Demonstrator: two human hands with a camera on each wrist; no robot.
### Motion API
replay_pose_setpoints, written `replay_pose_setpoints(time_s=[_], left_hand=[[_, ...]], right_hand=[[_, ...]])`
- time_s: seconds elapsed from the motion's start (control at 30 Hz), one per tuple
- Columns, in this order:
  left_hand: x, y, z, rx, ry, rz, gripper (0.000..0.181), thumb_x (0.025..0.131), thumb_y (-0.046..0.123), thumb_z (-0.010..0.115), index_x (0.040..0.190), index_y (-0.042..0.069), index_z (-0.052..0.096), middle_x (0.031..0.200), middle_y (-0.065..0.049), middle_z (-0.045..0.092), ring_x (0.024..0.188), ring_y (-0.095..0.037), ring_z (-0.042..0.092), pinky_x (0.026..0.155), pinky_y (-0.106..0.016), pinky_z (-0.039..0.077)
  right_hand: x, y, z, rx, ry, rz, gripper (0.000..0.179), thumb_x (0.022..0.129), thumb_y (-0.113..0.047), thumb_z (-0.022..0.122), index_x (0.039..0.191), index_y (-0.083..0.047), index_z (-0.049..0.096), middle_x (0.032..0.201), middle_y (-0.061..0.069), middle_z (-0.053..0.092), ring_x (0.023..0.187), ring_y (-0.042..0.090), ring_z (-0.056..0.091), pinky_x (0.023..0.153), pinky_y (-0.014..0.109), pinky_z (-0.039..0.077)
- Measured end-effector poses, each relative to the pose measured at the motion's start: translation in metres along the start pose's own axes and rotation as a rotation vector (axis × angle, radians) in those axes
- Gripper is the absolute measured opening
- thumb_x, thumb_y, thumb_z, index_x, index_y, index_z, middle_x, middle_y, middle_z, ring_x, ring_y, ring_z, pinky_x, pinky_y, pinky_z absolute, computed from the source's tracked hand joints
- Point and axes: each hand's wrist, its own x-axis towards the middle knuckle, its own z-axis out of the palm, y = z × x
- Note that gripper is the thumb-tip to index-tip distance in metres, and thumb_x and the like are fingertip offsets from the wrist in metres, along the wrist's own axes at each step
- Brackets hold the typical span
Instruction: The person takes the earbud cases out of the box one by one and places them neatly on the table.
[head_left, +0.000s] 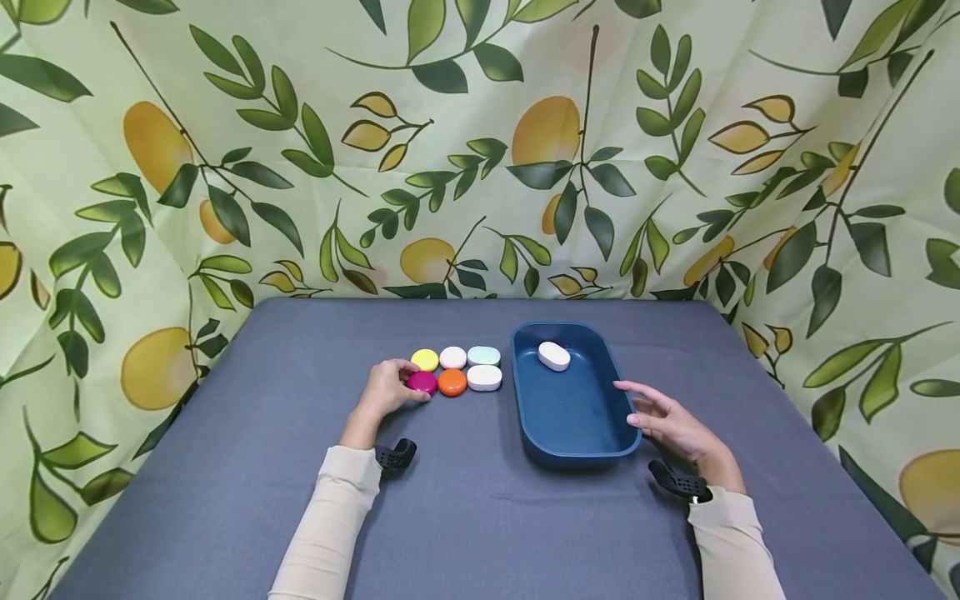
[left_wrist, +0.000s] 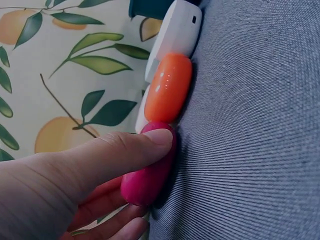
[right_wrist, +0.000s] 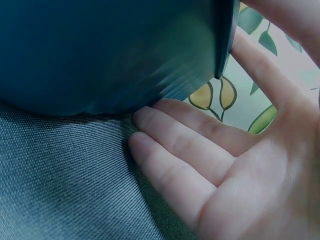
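My left hand pinches a glossy magenta round case at the near left corner of a small group, with the thumb pressed on its near edge. Beside it lies an orange round case, then a white oblong case with a small dark slot on its side in the left wrist view. My right hand touches the right side of a blue tub, its index finger and thumb at the rim. In the right wrist view the other fingers lie nearly straight against the tub's outer wall.
Behind the front row sit a yellow round case, a pale pink round one and a mint oblong one. One white oblong case lies inside the tub. Grey cloth covers the table; a leaf-patterned curtain hangs behind.
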Motion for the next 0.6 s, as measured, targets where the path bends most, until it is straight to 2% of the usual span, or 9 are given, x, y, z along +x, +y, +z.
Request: replay_pose_setpoints(time_s=[0.17,0.37,0.6], left_hand=[[-0.0001,-0.0001,0.0006,-0.003,-0.005,-0.008,0.049,0.067,0.010,0.085,0.109,-0.007,0.066,0.102,-0.024,0.070,0.092,-0.032,0.065,0.087,-0.042,0.054],[0.0013,-0.0014,-0.0001,-0.031,-0.017,-0.007,0.051,0.068,0.009,0.085,0.112,-0.008,0.066,0.107,-0.025,0.070,0.097,-0.034,0.067,0.091,-0.043,0.054],[-0.0004,-0.0014,-0.0067,-0.031,-0.024,0.007,0.052,0.068,0.008,0.084,0.113,-0.009,0.065,0.109,-0.025,0.070,0.100,-0.035,0.068,0.091,-0.043,0.054]], right_hand=[[0.0003,0.0005,-0.0004,0.001,-0.004,-0.005,0.059,0.095,-0.018,0.058,0.148,-0.007,0.033,0.156,0.032,0.020,0.136,0.049,0.036,0.099,0.039,0.051],[0.0008,0.0019,-0.0018,0.008,-0.008,-0.014,0.059,0.095,-0.017,0.057,0.148,-0.008,0.033,0.155,0.033,0.023,0.130,0.035,0.045,0.092,0.025,0.051],[0.0017,0.0037,-0.0015,0.027,-0.010,-0.013,0.059,0.095,-0.017,0.058,0.148,-0.010,0.035,0.154,0.033,0.025,0.127,0.029,0.050,0.091,0.023,0.050]])
